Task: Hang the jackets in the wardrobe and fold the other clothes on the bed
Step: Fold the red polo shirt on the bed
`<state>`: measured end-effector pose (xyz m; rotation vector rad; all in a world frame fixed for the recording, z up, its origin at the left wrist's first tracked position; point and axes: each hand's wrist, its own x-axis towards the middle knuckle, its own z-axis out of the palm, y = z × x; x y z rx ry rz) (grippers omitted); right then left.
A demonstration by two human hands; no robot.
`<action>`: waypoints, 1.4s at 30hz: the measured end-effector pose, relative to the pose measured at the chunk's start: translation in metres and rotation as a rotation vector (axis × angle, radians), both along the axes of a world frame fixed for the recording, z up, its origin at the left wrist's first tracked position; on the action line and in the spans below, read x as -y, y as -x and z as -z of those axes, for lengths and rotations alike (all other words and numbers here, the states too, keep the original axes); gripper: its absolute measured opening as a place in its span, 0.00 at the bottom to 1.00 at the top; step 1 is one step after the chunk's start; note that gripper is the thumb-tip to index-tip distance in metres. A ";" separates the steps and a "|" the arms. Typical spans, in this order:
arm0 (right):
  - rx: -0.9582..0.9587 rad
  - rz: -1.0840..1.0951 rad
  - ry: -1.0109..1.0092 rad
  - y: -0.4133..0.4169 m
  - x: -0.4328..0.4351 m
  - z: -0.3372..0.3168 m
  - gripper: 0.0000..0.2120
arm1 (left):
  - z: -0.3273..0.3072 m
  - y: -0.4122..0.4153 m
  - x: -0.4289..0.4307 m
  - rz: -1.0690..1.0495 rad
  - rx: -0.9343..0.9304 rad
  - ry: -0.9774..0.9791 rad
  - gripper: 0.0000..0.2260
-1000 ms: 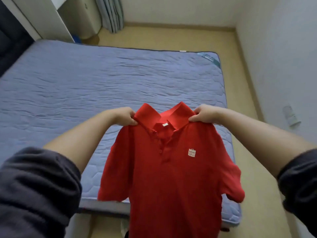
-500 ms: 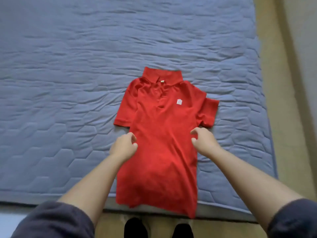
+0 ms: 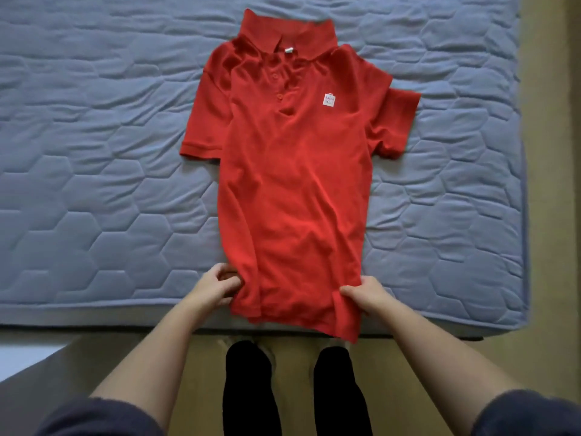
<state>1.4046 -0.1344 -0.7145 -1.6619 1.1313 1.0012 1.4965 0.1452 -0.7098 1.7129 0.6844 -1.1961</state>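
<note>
Head view. Red polo shirt (image 3: 292, 184) spread face-up, frame centre, on bed (image 3: 94, 152). Hem corners at lower centre pinched by fingers (image 3: 229, 282) of left hand (image 3: 213, 287) and right hand (image 3: 367, 297). Flattened, apparently; folding not begun. Rest of task not judgeable here.

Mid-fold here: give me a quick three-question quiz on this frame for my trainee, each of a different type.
1. True or false: the shirt lies buttons-up on the bed.
2. The left hand and right hand grip the shirt's: A collar, B sleeves, C hem.
3. Fill in: the white logo sits to the picture's ___ of the buttons.
Key: 1 true; 2 C; 3 right.
</note>
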 end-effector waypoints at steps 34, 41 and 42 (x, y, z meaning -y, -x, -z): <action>0.024 -0.411 0.463 -0.060 0.009 -0.065 0.26 | -0.044 -0.060 -0.045 0.433 0.293 -0.666 0.16; 0.557 -0.618 0.578 -0.223 -0.061 -0.034 0.25 | 0.000 -0.203 0.010 -0.265 0.253 -0.077 0.09; 0.595 -0.593 0.560 -0.240 -0.074 -0.027 0.26 | 0.010 -0.216 0.017 -0.333 0.208 -0.024 0.11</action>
